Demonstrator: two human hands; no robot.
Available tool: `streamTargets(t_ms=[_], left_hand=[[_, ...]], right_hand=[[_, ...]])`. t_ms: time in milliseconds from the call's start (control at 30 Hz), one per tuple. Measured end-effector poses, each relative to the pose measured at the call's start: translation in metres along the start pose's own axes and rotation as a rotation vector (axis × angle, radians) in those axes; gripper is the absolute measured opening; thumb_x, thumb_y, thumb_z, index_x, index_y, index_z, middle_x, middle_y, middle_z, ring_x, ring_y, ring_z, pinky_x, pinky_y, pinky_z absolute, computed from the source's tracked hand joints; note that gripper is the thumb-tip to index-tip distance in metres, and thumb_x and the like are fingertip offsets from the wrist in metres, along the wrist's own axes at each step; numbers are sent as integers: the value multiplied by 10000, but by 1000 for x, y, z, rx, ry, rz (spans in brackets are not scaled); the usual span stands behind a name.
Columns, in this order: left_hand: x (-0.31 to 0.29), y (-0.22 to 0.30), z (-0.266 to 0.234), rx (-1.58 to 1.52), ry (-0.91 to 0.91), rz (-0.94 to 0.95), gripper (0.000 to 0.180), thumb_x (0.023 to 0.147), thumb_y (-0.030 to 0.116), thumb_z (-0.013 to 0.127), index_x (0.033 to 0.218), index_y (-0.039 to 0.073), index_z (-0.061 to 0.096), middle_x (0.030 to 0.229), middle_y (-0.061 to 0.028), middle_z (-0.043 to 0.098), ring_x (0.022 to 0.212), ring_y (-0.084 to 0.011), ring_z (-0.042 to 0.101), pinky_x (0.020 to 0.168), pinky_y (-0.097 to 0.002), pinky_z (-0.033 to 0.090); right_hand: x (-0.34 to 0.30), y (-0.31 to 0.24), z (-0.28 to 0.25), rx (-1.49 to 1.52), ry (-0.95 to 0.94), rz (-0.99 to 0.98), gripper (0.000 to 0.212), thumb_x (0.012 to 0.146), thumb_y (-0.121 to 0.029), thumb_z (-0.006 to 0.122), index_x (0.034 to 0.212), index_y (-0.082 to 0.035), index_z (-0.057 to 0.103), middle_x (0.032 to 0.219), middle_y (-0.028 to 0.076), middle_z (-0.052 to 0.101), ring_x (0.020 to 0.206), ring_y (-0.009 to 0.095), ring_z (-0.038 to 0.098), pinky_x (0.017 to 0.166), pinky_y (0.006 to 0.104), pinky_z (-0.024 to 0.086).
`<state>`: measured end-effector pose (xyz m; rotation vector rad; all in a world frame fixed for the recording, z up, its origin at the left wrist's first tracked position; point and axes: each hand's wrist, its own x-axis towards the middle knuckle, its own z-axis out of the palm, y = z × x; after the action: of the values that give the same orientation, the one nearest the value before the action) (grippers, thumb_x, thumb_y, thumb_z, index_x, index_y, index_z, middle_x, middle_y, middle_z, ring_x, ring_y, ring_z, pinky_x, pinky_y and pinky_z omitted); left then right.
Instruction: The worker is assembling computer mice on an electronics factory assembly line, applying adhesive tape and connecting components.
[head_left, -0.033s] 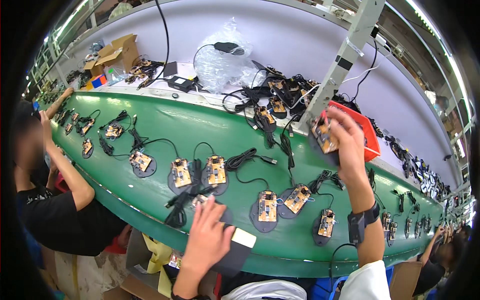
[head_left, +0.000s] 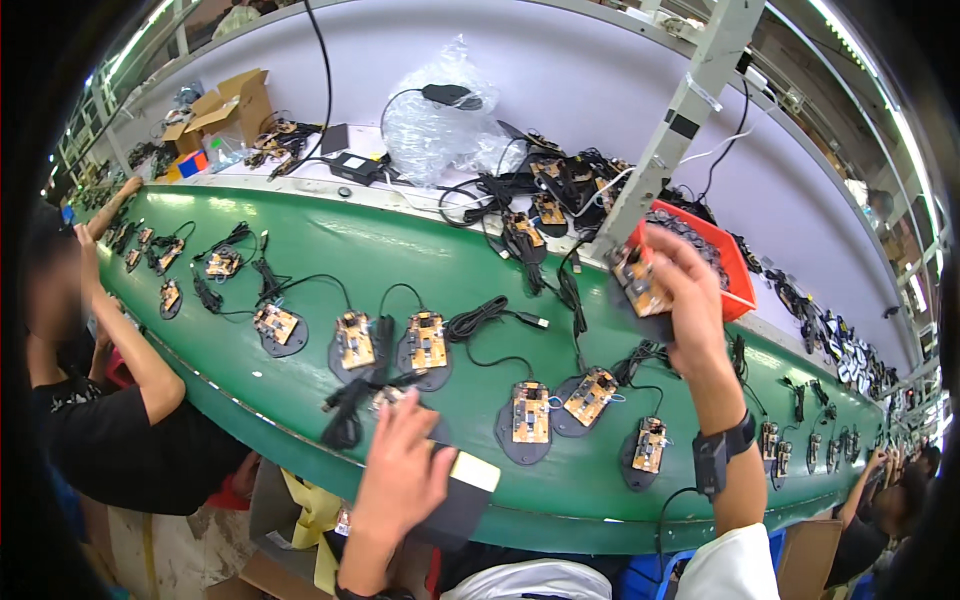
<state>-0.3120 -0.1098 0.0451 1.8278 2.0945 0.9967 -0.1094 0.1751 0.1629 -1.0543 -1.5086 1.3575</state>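
Observation:
My right hand (head_left: 690, 290) is raised at the front of a red bin (head_left: 738, 270), closed around a tan circuit board on a dark rounded base (head_left: 642, 282). The board's face is turned partly toward me, and my fingers hide its right side. My left hand (head_left: 405, 475) lies with fingers stretched over a board assembly (head_left: 388, 398) near the belt's front edge. Its fingertips touch that board and cover most of it. A bundled black cable (head_left: 345, 420) lies beside them. Under the left palm sits a black block with a pale yellow strip (head_left: 476, 472).
Several board assemblies, such as one board (head_left: 531, 412), lie with coiled cables along the green belt (head_left: 490, 350). Behind it, a metal post (head_left: 680, 130) rises beside a pile of boards (head_left: 548, 185). A clear plastic bag (head_left: 440, 130) rests there. A co-worker (head_left: 110, 390) sits at left.
The whole view has shifted slightly. My right hand has sunk a little with the board, baring more of the red bin's contents. My left hand has slid slightly left.

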Motion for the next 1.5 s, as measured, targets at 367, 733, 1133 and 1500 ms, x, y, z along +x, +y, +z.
streamTargets(t_ms=[367, 733, 1133, 1500], left_hand=[[28, 60, 18, -232, -324, 353, 273, 841, 184, 815, 719, -2, 657, 1399, -126, 646, 1418, -344, 524, 1148, -607, 410], [28, 22, -17, -262, -182, 173, 205, 816, 131, 825, 778, -29, 702, 1277, -134, 710, 1334, -378, 596, 1116, -549, 456], [32, 68, 46, -168, -368, 288, 306, 854, 152, 822, 707, -59, 656, 1467, -202, 597, 1462, -413, 468, 1168, -550, 415], [47, 97, 50, -355, -376, 439, 275, 819, 156, 835, 715, -39, 671, 1440, -183, 614, 1474, -442, 442, 1167, -580, 387]], right_hand=[[-109, 30, -48, -111, -218, -19, 457, 972, 63, 517, 1417, 6, 603, 1532, 119, 472, 1329, 194, 543, 1092, 327, 446], [-147, 81, -8, -759, -358, -368, 466, 944, -156, 745, 1386, -74, 623, 1525, 176, 475, 1312, 367, 532, 1061, 487, 476], [-127, 97, -90, -892, -591, -203, 481, 883, -78, 750, 1353, -109, 654, 1599, 190, 433, 1518, 444, 345, 1253, 559, 288], [-185, 69, -152, -1000, -292, -226, 722, 768, -228, 892, 1413, -63, 613, 1503, 180, 525, 1289, 399, 525, 1098, 499, 446]])
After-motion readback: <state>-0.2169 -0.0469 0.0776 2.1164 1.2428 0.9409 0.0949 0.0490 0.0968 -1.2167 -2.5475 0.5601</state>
